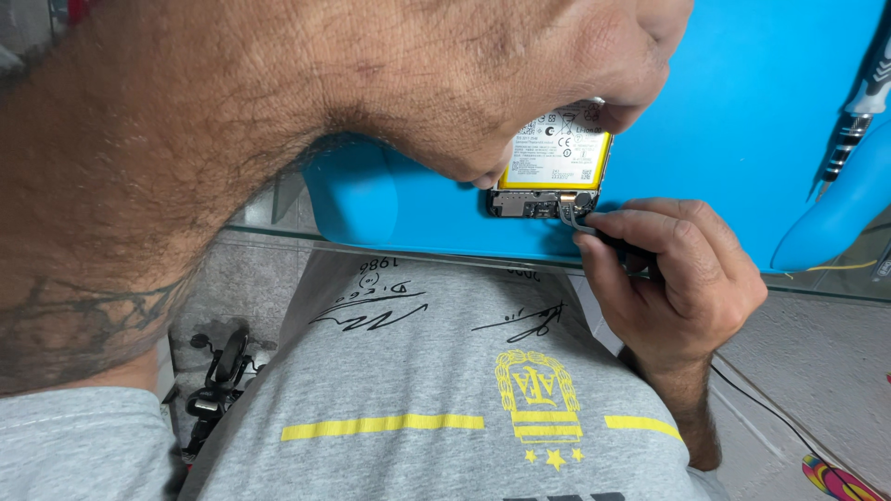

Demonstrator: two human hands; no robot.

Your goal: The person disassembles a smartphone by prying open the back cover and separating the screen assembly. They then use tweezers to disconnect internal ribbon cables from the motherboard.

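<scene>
An opened phone (pixel 553 176) with a yellow-edged battery and a bare circuit board at its near end lies on a blue work mat (pixel 742 121). My left hand (pixel 557 65) comes in from the upper left, its large forearm filling the view, and presses down on the phone's far part. My right hand (pixel 668 278) sits at the mat's near edge and pinches a thin metal tool, like tweezers (pixel 574 219), whose tip touches the phone's lower board near a small round part.
The blue mat rests on a glass tabletop (pixel 278 223). A screwdriver (pixel 858 102) lies at the right on the mat's raised edge. Below are my grey shirt, a tiled floor, a dark cable and a black object at the lower left.
</scene>
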